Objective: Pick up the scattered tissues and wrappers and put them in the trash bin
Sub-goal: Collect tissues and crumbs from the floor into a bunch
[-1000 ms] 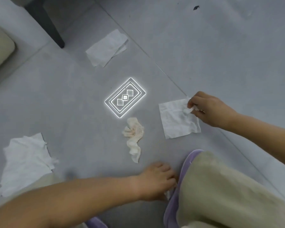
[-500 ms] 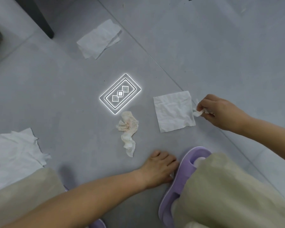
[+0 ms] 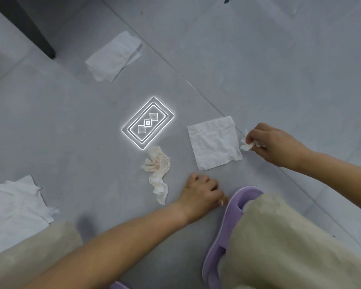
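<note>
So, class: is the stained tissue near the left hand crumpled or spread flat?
Crumpled: the stained tissue is twisted into bunched folds, not lying flat.

Open floor [image 3: 258, 59] lies above and left of the flat tissue [image 3: 214, 142]. The right hand [image 3: 273, 142], pinching a scrap [image 3: 245, 146], crowds its right edge. The left hand [image 3: 202, 192] and slipper [image 3: 238, 200] close off the side below. A crumpled tissue [image 3: 157, 170] lies near its left, with bare floor between them.
</note>
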A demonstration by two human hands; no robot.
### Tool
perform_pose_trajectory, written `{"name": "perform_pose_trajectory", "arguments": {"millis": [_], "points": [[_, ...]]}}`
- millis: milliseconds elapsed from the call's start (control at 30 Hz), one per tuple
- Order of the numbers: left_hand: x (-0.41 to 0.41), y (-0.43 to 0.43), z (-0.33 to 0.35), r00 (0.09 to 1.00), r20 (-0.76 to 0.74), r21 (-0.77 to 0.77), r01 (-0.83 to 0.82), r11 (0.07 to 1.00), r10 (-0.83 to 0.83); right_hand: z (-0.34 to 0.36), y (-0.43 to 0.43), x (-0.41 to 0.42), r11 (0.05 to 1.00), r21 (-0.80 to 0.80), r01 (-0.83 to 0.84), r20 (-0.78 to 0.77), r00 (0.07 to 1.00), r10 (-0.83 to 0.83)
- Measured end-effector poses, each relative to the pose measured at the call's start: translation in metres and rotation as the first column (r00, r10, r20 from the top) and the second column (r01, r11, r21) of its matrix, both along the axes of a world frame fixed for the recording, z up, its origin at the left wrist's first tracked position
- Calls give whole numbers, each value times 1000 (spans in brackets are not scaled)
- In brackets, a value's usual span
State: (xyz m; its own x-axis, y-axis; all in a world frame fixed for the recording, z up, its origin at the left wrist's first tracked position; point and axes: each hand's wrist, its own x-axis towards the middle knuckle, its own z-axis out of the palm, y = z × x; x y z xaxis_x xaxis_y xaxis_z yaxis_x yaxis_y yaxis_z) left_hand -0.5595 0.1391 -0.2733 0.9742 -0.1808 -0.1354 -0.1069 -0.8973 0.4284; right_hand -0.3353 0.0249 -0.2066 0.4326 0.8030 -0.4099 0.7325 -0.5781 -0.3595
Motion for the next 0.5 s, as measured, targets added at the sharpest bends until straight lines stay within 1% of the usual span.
{"name": "perform_pose_trajectory", "arguments": {"millis": [133,267,333,400,433,500], "points": [[5,46,3,994,39,6,-105,994,105,-4,16,2,1000,-10,-8,-28,1000,7],[-3,78,6,993,58,32,-110,993,108,-2,40,-16,996,18,-82,-132,988,84],[-7,88,8,996,31,64,-83,994,81,-4,51,-36,986,38,-162,-222,961,166],[-8,95,13,995,-48,61,-87,994,90,-8,57,-60,964,58,-260,-297,917,265],[-8,99,15,989,-97,49,-108,993,113,-13,59,-70,944,53,-325,-307,895,325],[-5,112,22,977,-170,70,-117,991,127,-23,68,-85,881,10,-473,-267,848,458]]}}
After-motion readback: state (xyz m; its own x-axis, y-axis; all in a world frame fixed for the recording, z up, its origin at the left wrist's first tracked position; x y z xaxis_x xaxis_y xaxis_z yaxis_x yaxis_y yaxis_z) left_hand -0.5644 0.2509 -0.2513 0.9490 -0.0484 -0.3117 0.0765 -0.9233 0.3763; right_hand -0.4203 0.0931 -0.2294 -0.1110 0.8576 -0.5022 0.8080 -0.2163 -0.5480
